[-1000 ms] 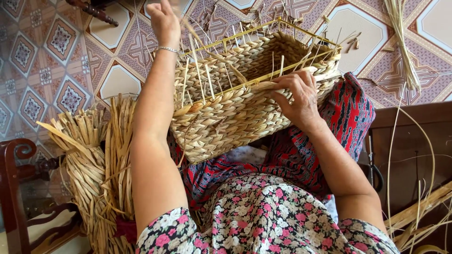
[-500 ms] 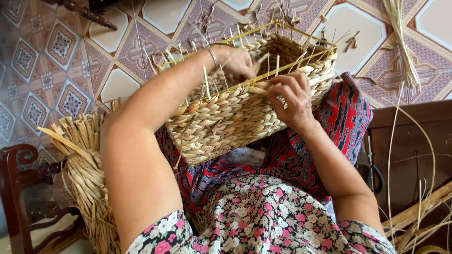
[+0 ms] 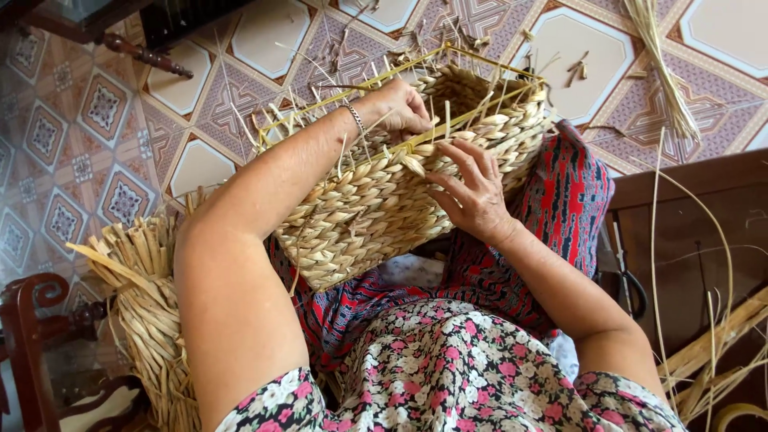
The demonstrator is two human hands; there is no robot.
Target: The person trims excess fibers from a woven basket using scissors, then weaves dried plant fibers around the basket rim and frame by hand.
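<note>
Basket (image 3: 376,200) rests on the lap, rim tilted far. Left hand (image 3: 400,108) is closed on a strand at the rim; right hand (image 3: 472,196), fingers spread, braces the wall. Keep the strand taut against the yellow frame (image 3: 472,116).

No packages, labels, signs or screens appear anywhere in this view from above. Nothing in the frame carries a printed surface or a display of any kind.
</note>
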